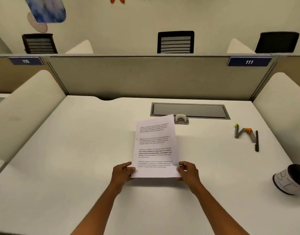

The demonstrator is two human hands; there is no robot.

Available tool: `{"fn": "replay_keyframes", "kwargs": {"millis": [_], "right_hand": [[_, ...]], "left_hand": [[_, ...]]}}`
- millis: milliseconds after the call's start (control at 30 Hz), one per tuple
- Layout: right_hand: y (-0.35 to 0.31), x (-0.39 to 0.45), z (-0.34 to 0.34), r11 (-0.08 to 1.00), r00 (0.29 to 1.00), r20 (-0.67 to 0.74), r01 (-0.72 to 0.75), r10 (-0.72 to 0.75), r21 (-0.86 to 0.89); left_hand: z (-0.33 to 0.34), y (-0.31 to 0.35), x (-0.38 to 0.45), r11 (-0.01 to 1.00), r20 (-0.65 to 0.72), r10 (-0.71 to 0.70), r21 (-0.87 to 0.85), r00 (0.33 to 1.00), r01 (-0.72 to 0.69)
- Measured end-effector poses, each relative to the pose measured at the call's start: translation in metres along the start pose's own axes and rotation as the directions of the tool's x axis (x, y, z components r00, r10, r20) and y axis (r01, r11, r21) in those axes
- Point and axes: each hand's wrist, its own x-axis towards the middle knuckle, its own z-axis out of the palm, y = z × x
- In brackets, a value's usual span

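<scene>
- Left hand (123,172) pinches printed sheet (155,148) at lower left corner
- Right hand (188,171) pinches lower right corner
- Sheet's near edge over table (78,150)

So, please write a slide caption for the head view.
Left hand and right hand hold a printed sheet at a desk; pens and cup at right.

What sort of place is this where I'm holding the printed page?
Likely an open-plan office or study hall: the printed white paper page is held over a white desk fenced by a beige fabric partition, with a blue seat tag numbered 111 and a black slat-backed chair beyond.
</scene>
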Motion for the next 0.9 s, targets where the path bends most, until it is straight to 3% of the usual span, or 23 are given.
{"fn": "replay_keyframes", "kwargs": {"millis": [333,500,900], "right_hand": [[-0.009,0.007,0.032,0.999,0.995,0.094,0.02,-0.023,0.037],[-0.019,0.008,0.055,0.997,0.988,0.15,0.037,-0.047,0.065],[-0.053,0.022,0.15,0.997,0.99,0.137,0.035,-0.044,0.068]], "left_hand": [[-0.034,0.008,-0.017,0.996,0.156,0.048,0.067,0.987,-0.059],[-0.053,0.02,-0.015,0.996,0.139,0.053,0.068,0.989,-0.063],[-0.143,0.035,0.046,0.985,0.024,0.093,0.147,0.995,-0.096]]}}
